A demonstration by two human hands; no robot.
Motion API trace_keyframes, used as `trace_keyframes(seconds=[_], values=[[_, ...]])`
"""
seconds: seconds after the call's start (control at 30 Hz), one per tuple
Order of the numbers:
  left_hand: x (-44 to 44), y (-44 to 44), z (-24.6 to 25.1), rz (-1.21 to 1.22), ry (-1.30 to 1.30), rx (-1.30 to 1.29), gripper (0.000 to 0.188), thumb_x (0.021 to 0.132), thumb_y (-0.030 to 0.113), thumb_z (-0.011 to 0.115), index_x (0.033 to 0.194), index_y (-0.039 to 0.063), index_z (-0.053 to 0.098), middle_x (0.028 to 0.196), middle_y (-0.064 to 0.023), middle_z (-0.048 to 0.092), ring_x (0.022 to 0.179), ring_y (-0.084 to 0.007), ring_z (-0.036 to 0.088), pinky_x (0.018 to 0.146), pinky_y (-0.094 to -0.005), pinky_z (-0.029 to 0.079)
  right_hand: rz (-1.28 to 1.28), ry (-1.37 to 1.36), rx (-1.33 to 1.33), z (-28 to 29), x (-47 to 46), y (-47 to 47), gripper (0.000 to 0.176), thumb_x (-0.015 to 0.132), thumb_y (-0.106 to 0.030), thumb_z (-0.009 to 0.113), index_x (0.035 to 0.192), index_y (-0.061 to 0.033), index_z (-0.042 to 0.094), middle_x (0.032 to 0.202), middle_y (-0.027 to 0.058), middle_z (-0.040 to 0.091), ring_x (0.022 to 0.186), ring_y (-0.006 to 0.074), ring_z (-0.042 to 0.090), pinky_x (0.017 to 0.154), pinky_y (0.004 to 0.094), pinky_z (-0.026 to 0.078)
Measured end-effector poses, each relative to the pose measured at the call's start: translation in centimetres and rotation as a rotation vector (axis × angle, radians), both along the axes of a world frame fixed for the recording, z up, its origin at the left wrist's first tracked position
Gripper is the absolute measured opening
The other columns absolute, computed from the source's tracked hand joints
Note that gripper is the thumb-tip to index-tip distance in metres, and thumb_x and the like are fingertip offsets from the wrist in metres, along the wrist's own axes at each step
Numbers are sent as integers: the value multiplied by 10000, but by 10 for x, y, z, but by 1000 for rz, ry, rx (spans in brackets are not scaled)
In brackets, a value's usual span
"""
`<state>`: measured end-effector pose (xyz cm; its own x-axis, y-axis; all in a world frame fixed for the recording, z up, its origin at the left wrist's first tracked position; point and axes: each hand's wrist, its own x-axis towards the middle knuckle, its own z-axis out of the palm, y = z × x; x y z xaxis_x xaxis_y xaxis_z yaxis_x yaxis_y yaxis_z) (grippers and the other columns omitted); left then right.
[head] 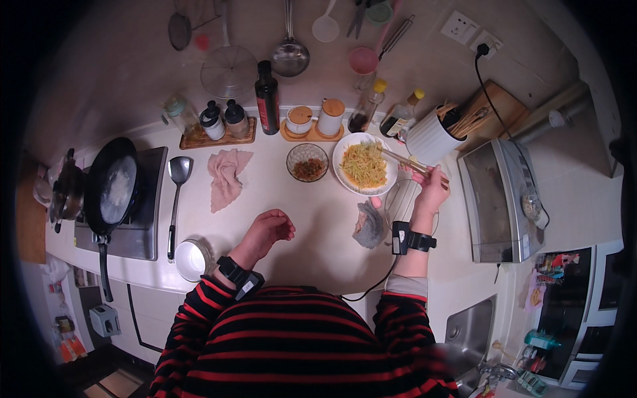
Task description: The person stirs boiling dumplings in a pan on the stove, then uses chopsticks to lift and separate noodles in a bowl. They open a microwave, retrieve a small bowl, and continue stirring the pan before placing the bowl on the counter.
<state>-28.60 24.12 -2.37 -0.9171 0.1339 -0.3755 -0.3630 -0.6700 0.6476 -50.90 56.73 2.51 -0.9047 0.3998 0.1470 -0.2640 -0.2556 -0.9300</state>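
Observation:
My right hand (432,191) grips a pair of wooden chopsticks (415,165), whose tips touch shredded food (366,164) on a white plate (345,185). Left of the plate stands a glass bowl (307,162) with a chopped reddish-brown mixture. My left hand (268,232) hovers over the counter below that bowl, fingers loosely curled and no object visible in it. A grey cloth (369,225) lies under the plate's lower edge, beside a small pink thing (375,202). A pink cloth (226,180) lies to the left.
On the hob at left sits a black wok (110,186) with white residue. A spatula (172,214) and white container (192,260) are near it. Bottles, including a dark one (268,102), and seasoning jars line the wall. A glass-fronted appliance (497,201) and sink (470,331) are at right.

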Motion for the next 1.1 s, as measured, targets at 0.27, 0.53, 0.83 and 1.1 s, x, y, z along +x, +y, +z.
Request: trace_keyframes(seconds=[0.27,0.53,0.83,1.1], values=[[3,-3,-4,2,5,1,98,902,93,473,898,39,554,852,-127,635,765,-249,626,716,-351,495,27,-85,71,-23,-9,-3,234,930,-173,553,895,57,575,751,148,632,501,202,612,448,290,538],[4,-4,-5,8,1,0,100,900,93,474,898,34,555,846,-126,637,758,-246,628,712,-351,497,122,-208,-16,-21,-8,-3,204,927,-149,546,919,51,581,738,151,639,495,205,615,442,293,542],[4,-1,-5,6,-5,6,95,900,95,479,904,38,554,851,-128,638,760,-248,629,716,-353,498,60,-149,24,-32,-15,-16,230,919,-174,574,900,56,582,742,155,643,491,208,611,432,291,523],[4,-3,-3,21,-8,-13,97,902,92,468,894,40,549,842,-126,634,752,-242,626,708,-346,497,35,-18,18,-12,-6,-9,250,927,-183,567,865,59,578,743,161,643,525,217,629,463,286,530]])
